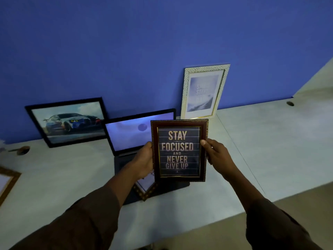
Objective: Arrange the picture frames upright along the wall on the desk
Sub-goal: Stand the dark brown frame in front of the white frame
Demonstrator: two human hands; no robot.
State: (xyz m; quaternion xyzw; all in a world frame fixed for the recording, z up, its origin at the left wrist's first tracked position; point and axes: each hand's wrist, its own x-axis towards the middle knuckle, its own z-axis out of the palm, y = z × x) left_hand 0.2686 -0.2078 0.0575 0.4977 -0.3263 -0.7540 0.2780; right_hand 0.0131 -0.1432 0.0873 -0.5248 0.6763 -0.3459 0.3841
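I hold a dark brown frame (179, 150) reading "STAY FOCUSED AND NEVER GIVE UP" upright in the air above the laptop. My left hand (143, 162) grips its left edge and my right hand (215, 156) grips its right edge. A white speckled frame (204, 91) stands upright against the blue wall at the back right. A black frame with a car picture (67, 121) leans on the wall at the back left. A gold-patterned frame (146, 187) lies flat on the laptop, partly hidden under the held frame. Another gold frame (8, 181) lies at the left edge.
An open laptop (137, 134) sits mid-desk with its screen lit. The white desk (261, 141) has cable holes at the back right (290, 103) and at the left (23, 150). The desk's front edge runs diagonally at the lower right.
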